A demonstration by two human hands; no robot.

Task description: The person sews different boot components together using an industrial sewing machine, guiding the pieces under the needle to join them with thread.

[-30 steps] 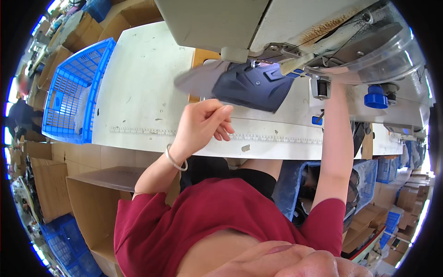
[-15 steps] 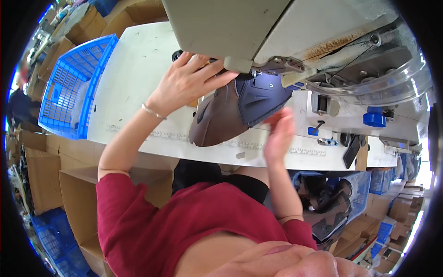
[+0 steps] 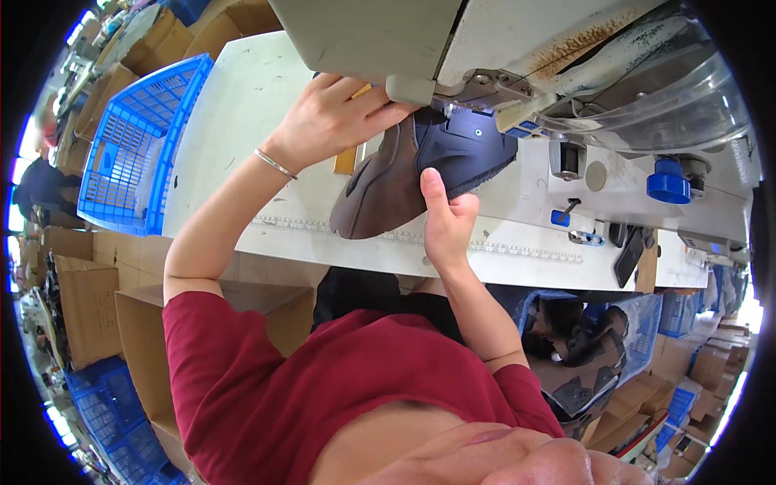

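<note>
machine: big grey sewing machine (image 3: 453, 40) fills the top, rusty streak on its arm, clear plastic cover (image 3: 671, 97) at right; upper part cut off by the frame edge
table: white worktable (image 3: 242, 113) with a printed ruler strip (image 3: 501, 246) along its near edge
crate: blue plastic lattice basket (image 3: 133, 145) at the table's left end, well apart from the hands
boxes: brown cardboard cartons (image 3: 77, 307) stacked lower left, more blue crates (image 3: 101, 404) below them, bent and small near the rim
bin right: blue bin (image 3: 598, 347) under the table holding dark shoe pieces, hard to make out singly
workpiece: shoe upper (image 3: 404, 174), brown panel left and navy panel right, lying on the table under the machine head; its top edge hidden by the presser area
left hand: left hand (image 3: 331, 117) laid flat on the upper's far side, fingers spread and pressing, fingertips tucked beneath the machine; thin bracelet (image 3: 273, 163) on the wrist
right hand: right hand (image 3: 446, 222) pinching the near edge of the upper, thumb up on the navy panel, other fingers curled below
small bits: blue knob (image 3: 668, 182), blue switch (image 3: 562, 217), black lever (image 3: 626, 255) on the machine base at right; yellow-brown tag (image 3: 347, 160) just left of the upper, partly covered
</note>
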